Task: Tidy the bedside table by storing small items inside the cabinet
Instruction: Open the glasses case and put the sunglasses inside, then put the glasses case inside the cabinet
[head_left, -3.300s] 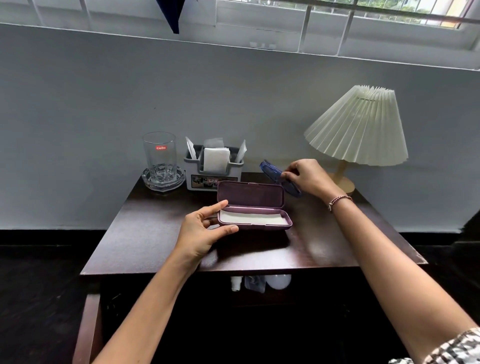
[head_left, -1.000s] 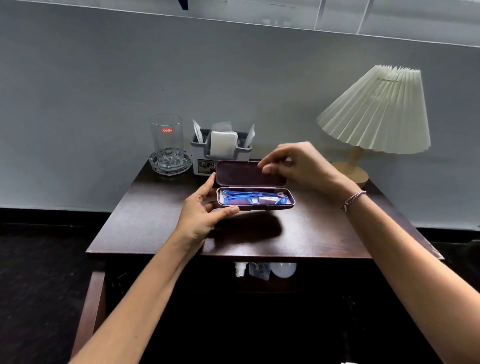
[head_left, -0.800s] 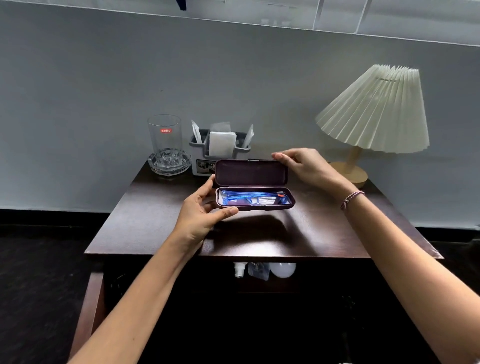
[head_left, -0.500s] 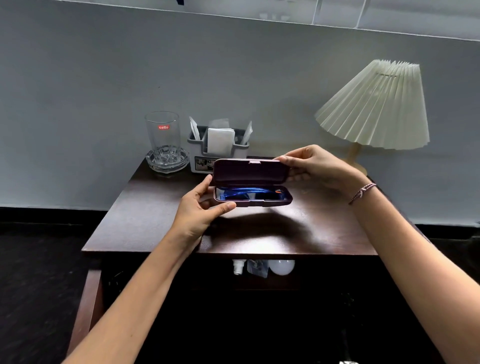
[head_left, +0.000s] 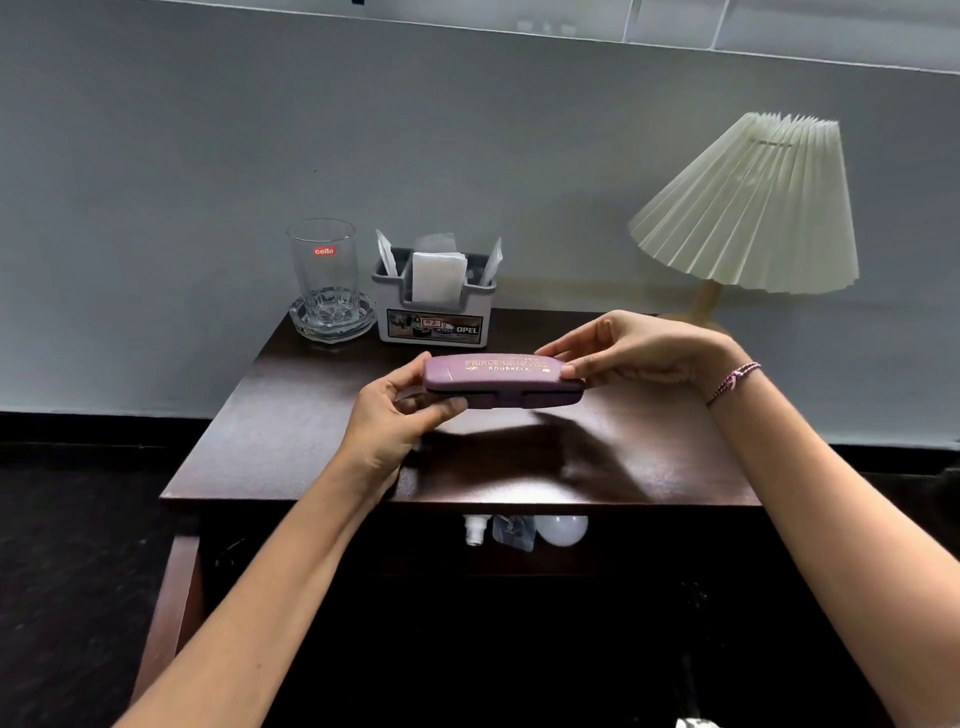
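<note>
Since the lid is down on the purple glasses case (head_left: 501, 382), what matters is how it's lying: long axis straight sideways, roughly level, and held up off the counter (head_left: 291, 441) rather than resting on it. The left hand (head_left: 395, 415) grips the case's left end with digits above and below it, and the right hand (head_left: 639, 356) pinches the case's right end between thumb and fingers. So each hand has one end and neither is really closer.

Below the case and nearer the person there's a dark space (head_left: 363, 551) under the counter edge. I take that for the cabinet, with a white bulb (head_left: 561, 530) poking out. My guess is the case has to go down and back toward the body, and either hand could carry it alone.

Behind the case are a napkin holder (head_left: 434, 317), a cello glass (head_left: 323, 270) further left, and a pleated lamp (head_left: 748, 208) off right.
</note>
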